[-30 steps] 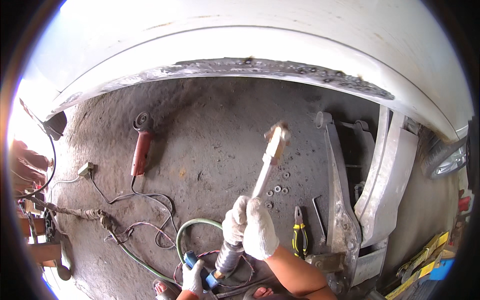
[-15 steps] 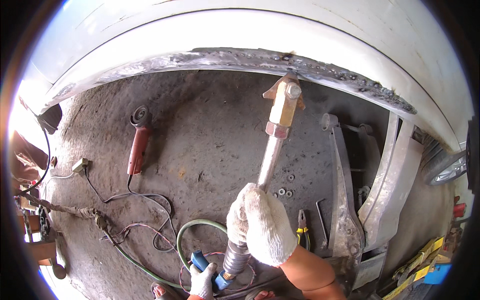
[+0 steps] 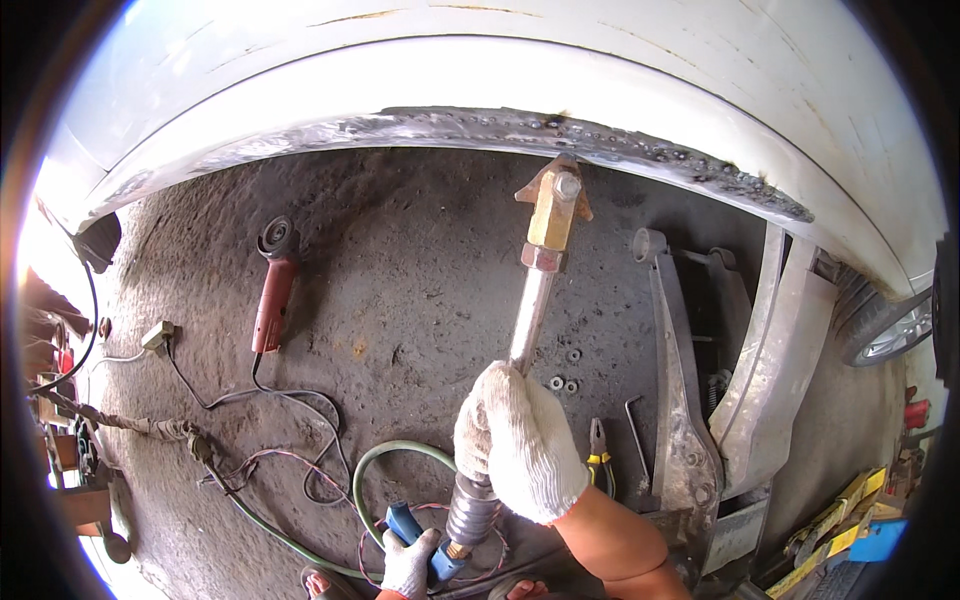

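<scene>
A slide hammer dent puller [image 3: 528, 320] reaches away from me, its brass-coloured head and pointed metal tip at the lower edge of a white car sill [image 3: 300, 128]. I cannot tell whether the tip touches the metal. My right hand [image 3: 525, 440], in a white knit glove, is wrapped round the puller's shaft just beyond a ribbed grey section. My left hand [image 3: 408, 565], also gloved, closes on the puller's blue handle [image 3: 404, 521] at the near end. Along the sill runs a bare, ground strip [image 3: 640, 142] with dark weld spots.
A red angle grinder [image 3: 275, 290] lies on the grey floor at left, beside cables and a green hose [image 3: 395, 447]. Right of my hands are pliers [image 3: 599, 455], a hex key [image 3: 638, 435], several washers [image 3: 557, 384] and a floor jack [image 3: 690, 400]. A wheel [image 3: 880, 330] stands at far right.
The view has shifted a little, so the sill sits slightly lower and the floor things slightly further left. Both hands keep their hold on the puller, its tip still by the sill edge.
</scene>
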A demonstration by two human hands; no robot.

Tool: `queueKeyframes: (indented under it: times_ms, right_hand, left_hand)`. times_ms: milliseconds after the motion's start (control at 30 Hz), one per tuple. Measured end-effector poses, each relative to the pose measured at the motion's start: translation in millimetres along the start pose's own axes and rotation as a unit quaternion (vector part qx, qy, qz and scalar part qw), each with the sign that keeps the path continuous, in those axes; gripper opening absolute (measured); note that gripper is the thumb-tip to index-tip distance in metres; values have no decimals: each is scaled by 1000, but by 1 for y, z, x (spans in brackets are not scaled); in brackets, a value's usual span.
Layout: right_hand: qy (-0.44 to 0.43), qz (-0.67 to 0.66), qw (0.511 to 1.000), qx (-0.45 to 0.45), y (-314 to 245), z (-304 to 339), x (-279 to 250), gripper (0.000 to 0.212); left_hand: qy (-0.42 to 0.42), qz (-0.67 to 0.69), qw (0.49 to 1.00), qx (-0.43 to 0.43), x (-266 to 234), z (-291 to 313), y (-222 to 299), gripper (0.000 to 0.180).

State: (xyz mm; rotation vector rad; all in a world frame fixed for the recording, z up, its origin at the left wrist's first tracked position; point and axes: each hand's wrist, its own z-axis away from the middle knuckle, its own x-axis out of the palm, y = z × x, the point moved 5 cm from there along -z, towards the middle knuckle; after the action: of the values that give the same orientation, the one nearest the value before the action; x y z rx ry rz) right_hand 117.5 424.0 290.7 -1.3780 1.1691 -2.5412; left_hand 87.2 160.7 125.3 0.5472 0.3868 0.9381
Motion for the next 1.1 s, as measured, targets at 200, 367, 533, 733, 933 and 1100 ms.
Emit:
queueKeyframes:
  times_ms: [200,367,533,733,933,1100]
  right_hand:
    - [-7,6,1000,-13,1,0,-6,24]
    - [-3,-36,999,6,2,0,-5,26]
    - [22,24,999,6,-1,3,-1,27]
    - [-7,-7,1000,-16,3,1,-3,28]
    - [-1,-2,1000,-12,-7,5,-1,25]
    - [-18,-43,999,5,-6,-4,-6,26]
  left_hand:
    - [-11,39,999,1,4,0,0,43]
    - [-6,11,1000,-1,5,1,2,44]
    - [-3,11,1000,-4,3,1,-1,46]
    - [-8,-9,1000,15,1,5,3,47]
    - [-4,-3,1000,10,9,8,5,47]
    - [-7,4,1000,-13,16,7,8,51]
